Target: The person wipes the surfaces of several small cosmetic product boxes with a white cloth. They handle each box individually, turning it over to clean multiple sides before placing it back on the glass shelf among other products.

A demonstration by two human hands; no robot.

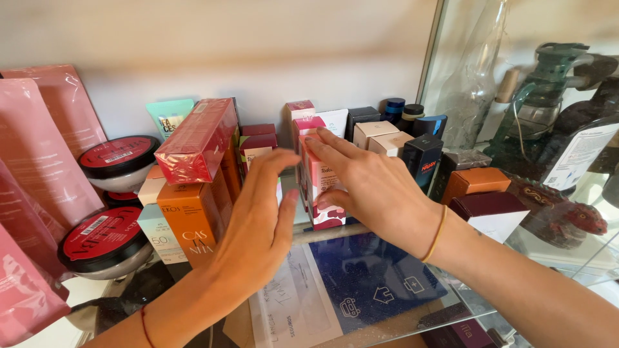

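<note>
From the head camera, the right hand (371, 187) lies flat against a pink and white patterned box (320, 193) standing upright on the glass shelf (451, 303), fingers spread over its top and side, pressing rather than gripping. The left hand (261, 222) stands open at 9 o'clock of that box, palm turned toward it, fingers straight and together, holding nothing; whether it touches the box cannot be told. Further toward 9 o'clock stands an orange box (190, 222) with a red wrapped box (196, 138) tilted on top. At 1 o'clock of the patterned box sit cream boxes (380, 136) and a dark blue box (422, 158). Judging from this, steadying the patterned box well means keeping both palms square to its sides, so that the neighbours do not tip.
</note>
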